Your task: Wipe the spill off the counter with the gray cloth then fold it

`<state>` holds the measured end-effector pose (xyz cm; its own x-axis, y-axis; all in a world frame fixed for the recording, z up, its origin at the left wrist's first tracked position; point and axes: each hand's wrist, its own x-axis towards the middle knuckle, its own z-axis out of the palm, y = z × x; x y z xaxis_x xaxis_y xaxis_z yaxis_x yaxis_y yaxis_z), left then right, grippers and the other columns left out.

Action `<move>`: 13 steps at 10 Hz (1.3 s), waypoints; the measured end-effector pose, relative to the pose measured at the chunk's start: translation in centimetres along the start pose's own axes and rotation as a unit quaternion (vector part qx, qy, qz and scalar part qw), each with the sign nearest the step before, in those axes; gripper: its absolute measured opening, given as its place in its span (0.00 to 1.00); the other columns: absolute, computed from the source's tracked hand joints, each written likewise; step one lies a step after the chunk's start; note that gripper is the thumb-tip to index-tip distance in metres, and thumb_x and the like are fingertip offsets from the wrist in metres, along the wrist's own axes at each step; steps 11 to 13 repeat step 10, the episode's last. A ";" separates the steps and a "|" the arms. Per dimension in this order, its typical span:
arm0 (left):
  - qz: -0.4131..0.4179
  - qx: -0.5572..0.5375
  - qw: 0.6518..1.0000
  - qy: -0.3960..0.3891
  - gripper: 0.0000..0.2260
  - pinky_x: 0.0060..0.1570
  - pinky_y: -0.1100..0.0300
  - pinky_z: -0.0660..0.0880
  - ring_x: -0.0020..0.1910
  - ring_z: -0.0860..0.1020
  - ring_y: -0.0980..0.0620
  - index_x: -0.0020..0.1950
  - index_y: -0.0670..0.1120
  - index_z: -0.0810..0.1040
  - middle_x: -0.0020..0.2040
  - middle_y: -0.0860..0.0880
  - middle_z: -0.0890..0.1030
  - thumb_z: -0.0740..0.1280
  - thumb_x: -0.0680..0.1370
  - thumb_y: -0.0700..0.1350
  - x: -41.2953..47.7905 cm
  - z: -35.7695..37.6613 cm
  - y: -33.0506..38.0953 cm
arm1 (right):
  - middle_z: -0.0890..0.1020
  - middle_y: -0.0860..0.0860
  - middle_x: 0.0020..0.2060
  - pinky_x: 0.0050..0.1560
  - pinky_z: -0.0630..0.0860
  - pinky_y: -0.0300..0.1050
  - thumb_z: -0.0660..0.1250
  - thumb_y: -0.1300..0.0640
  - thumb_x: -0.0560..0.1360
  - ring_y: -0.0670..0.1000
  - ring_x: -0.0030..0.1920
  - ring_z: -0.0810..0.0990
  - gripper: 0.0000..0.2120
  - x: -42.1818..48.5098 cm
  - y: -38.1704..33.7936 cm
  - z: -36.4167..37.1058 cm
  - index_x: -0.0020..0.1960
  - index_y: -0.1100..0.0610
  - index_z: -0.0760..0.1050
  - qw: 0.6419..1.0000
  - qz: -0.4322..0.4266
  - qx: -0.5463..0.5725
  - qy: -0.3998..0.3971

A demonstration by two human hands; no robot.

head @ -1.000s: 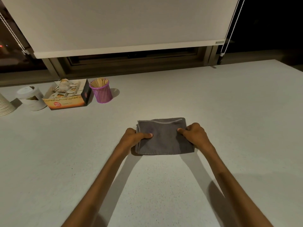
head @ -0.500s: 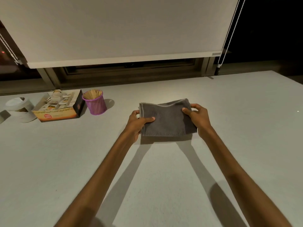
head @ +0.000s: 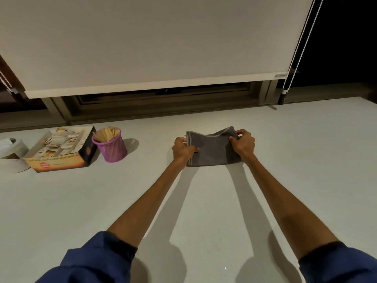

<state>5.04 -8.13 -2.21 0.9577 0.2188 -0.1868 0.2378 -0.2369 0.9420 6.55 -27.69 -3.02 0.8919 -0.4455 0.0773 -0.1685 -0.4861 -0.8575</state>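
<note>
The gray cloth (head: 213,149), folded into a small rectangle, rests on the white counter (head: 204,211) far out in front of me. My left hand (head: 182,149) grips its left edge, thumb on top. My right hand (head: 242,142) pinches its upper right corner, and the top edge sags between the two hands. Both arms are stretched out. No spill shows on the counter.
At the left stand a purple mesh cup (head: 110,145) of wooden sticks, an open cardboard box (head: 59,150) of sachets and a white tub (head: 11,155). A window frame and a lowered roller blind (head: 142,48) run along the counter's far edge, with a bead cord (head: 284,92) at the right.
Both hands have carried the folded cloth farther away across the counter, toward the window. My right hand has shifted to the cloth's upper right corner.
</note>
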 end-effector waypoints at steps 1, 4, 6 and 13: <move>0.059 0.064 0.996 0.027 0.25 0.47 0.53 0.78 0.52 0.79 0.42 0.61 0.41 0.69 0.58 0.40 0.78 0.75 0.68 0.40 0.3 0.7 -0.6 | 0.81 0.62 0.57 0.59 0.76 0.53 0.68 0.58 0.77 0.62 0.56 0.80 0.15 0.2 1.0 0.7 0.61 0.65 0.74 0.999 -0.008 -0.049 0.005; 0.251 0.277 0.928 0.005 0.17 0.68 0.43 0.67 0.61 0.75 0.42 0.65 0.46 0.72 0.66 0.44 0.70 0.65 0.77 0.51 0.3 0.3 -3.6 | 0.79 0.56 0.53 0.54 0.76 0.52 0.63 0.61 0.77 0.55 0.48 0.73 0.05 -1.0 1.2 1.5 0.51 0.59 0.78 0.959 -0.184 -0.199 0.079; 0.257 0.371 0.892 0.013 0.19 0.69 0.39 0.62 0.73 0.62 0.43 0.66 0.46 0.73 0.70 0.44 0.72 0.56 0.80 0.54 0.5 0.2 -4.2 | 0.83 0.60 0.45 0.55 0.70 0.53 0.60 0.64 0.79 0.59 0.47 0.78 0.10 -1.4 1.4 1.4 0.52 0.63 0.80 0.952 -0.175 -0.238 0.080; 0.265 0.243 0.929 0.093 0.30 0.77 0.44 0.50 0.78 0.52 0.45 0.76 0.48 0.55 0.79 0.46 0.53 0.48 0.79 0.62 -2.0 -3.1 -3.4 | 0.83 0.55 0.53 0.62 0.72 0.52 0.63 0.49 0.79 0.55 0.53 0.81 0.12 -4.3 -2.5 0.0 0.55 0.56 0.79 0.978 -0.176 -0.036 0.103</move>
